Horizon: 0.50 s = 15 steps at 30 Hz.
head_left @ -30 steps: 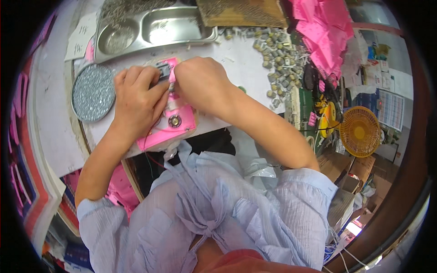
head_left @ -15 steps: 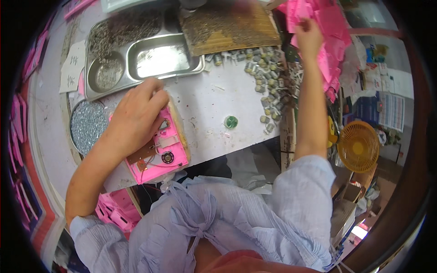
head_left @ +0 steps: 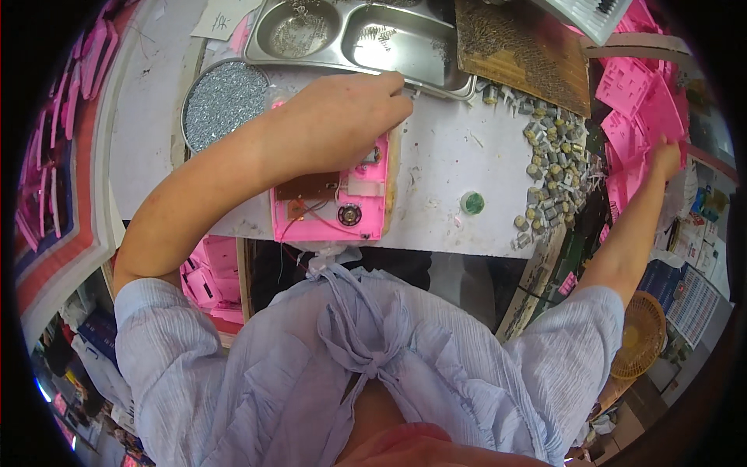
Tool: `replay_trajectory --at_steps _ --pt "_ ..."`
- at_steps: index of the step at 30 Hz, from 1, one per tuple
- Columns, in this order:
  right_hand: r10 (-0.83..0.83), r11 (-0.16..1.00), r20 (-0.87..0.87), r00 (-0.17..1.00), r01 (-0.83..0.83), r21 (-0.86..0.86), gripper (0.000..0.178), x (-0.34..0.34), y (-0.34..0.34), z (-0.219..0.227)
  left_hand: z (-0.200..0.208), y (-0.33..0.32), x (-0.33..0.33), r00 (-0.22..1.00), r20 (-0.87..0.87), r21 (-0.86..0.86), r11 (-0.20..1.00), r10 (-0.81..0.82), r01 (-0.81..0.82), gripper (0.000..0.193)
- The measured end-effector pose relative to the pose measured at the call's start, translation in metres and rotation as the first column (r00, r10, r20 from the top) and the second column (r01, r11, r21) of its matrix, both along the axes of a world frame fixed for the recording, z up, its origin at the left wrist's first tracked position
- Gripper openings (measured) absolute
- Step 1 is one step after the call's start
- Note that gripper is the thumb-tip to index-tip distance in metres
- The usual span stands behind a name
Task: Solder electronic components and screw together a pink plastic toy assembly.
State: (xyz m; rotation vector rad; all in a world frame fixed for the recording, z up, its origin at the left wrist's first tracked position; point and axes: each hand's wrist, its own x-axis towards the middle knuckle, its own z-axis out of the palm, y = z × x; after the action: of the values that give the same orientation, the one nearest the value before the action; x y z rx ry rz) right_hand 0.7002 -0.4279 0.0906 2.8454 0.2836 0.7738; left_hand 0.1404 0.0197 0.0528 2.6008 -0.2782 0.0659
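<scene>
"Two hands, well apart now. How does each grip stand?"

"The left hand [head_left: 362,113] is curled over the far end of the pink casing [head_left: 334,227], fingertips beyond its right edge; whether it pinches anything, I can't tell. The right hand [head_left: 665,162] has its fingers bunched at a pink panel [head_left: 658,117], but I can't make out whether they close on it."

"What's changed?"

"A second ago both worked at the casing. Since then the right has gone out to the pink pile [head_left: 625,87], so I'd judge the inside work is paused for a reach among parts."

"And the casing?"

"On the bench [head_left: 436,227], open, its round speaker [head_left: 349,215] showing. Around it: a dish [head_left: 184,118] of silver bits to the left, a metal tray [head_left: 381,53] beyond, a green cap [head_left: 471,203] and grey-yellow cylinders [head_left: 547,159] to the right."
</scene>
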Motion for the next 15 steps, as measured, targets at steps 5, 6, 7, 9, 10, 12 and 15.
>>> replay_trajectory --at_steps 5,6,7,9,10,12,15 --pt "0.218 0.240 -0.120 0.969 0.066 0.969 0.032 -0.075 -0.070 0.013 0.000 0.006 -0.007 0.998 0.055 -0.097 0.995 0.006 -0.001 0.029" --pt "0.303 -0.091 -0.069 0.951 0.101 0.991 0.025 -0.100 -0.079 0.009 -0.002 0.007 -0.010 0.996 0.091 -0.120 0.993 0.008 0.003 0.030" --pt "0.338 -0.269 -0.055 0.940 0.152 0.951 0.020 -0.129 -0.080 0.004 -0.005 0.007 -0.011 0.992 0.127 -0.140 0.990 0.016 0.002 0.030" --pt "0.442 -0.411 -0.008 0.897 0.210 0.887 0.016 -0.217 -0.055 -0.013 -0.012 0.009 -0.016 0.974 0.224 -0.111 0.994 0.039 -0.014 0.029" --pt "0.527 -0.463 0.051 0.849 0.236 0.854 0.017 -0.269 -0.035 -0.017 -0.017 0.010 -0.018 0.961 0.274 -0.105 0.994 0.048 -0.020 0.028" --pt "0.636 -0.488 0.111 0.764 0.286 0.825 0.021 -0.368 0.028 -0.019 -0.025 0.007 -0.021 0.964 0.246 -0.111 0.991 0.102 -0.077 0.028" --pt "0.683 -0.377 0.065 0.728 0.275 0.885 0.031 -0.458 0.092 -0.012 -0.022 0.003 -0.018 0.942 0.315 -0.070 0.993 0.113 -0.095 0.027"
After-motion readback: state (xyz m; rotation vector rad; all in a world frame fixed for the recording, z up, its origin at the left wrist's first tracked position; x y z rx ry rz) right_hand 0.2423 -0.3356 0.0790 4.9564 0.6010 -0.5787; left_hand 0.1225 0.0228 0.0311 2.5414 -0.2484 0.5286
